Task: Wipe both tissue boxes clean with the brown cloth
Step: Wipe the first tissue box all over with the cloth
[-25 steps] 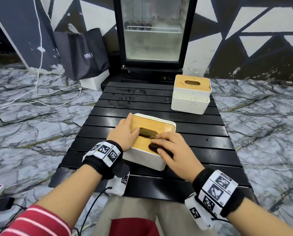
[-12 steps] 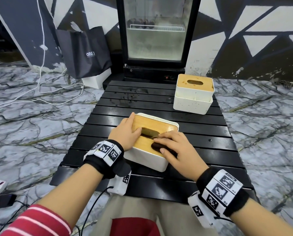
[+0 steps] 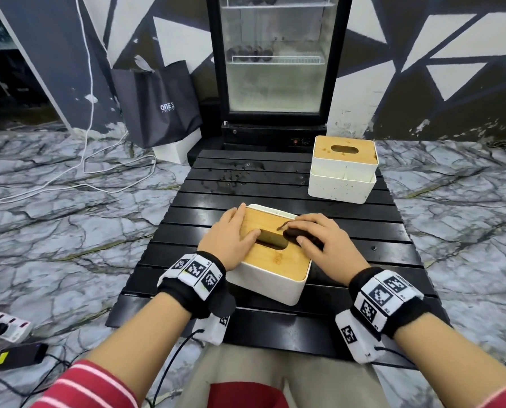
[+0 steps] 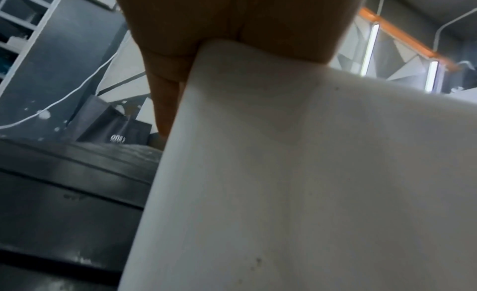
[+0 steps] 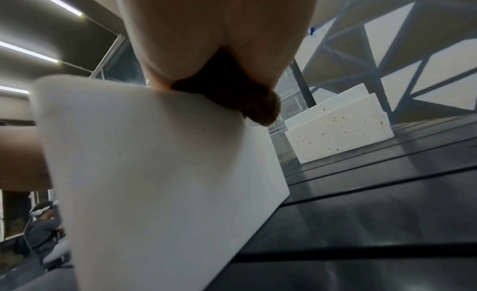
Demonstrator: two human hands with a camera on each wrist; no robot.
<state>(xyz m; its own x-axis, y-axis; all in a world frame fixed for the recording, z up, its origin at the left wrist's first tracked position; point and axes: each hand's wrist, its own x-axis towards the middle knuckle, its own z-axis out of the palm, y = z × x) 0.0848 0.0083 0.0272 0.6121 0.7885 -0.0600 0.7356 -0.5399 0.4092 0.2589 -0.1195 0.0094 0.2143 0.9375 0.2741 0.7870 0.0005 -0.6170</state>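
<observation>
The brown cloth (image 3: 297, 235) lies bunched on the bamboo lid (image 3: 271, 256) of the near tissue box (image 3: 268, 282), at the lid's right edge beside the slot. We press it down with our right hand (image 3: 324, 241); the fingers curl over the wad and hold it against the wood, and the right wrist view shows the cloth (image 5: 247, 97) bulging over the box rim. Our left hand (image 3: 231, 238) rests flat on the lid's left side with fingers nearly straight, steadying the box and grasping nothing.

The box sits mid-way along the black slatted table (image 3: 275, 187), turned at an angle. The second tissue box (image 3: 343, 169) stands well apart at the far right corner, its white wall speckled with brown spots.

Risks, in our judgement: the cloth overhangs the rim and could slip off on an outward stroke. Hard pressure near the edge could shift the lid or skid the box if the left hand eases. A loose cloth end could catch in the slot.
</observation>
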